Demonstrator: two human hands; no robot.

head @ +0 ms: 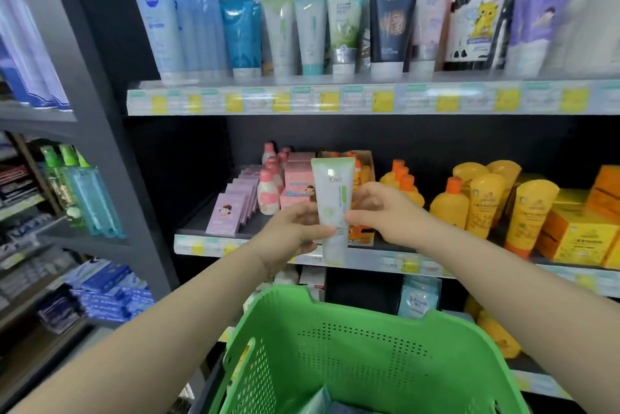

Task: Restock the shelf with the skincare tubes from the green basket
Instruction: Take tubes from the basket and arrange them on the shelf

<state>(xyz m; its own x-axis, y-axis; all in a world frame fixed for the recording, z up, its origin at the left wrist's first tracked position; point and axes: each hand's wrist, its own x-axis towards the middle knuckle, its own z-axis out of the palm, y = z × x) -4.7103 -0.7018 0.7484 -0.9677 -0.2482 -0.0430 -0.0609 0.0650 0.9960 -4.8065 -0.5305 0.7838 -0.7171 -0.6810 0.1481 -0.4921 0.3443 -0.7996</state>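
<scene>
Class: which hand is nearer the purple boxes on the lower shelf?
Left. The left hand grips the tube just right of the purple boxes; the right hand is farther right, across the tube.

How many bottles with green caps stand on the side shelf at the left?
3, in a row on the side shelf: the green bottle farthest left, the middle bluish bottle next to it, then the right bluish bottle. Others may be hidden behind them.
</scene>
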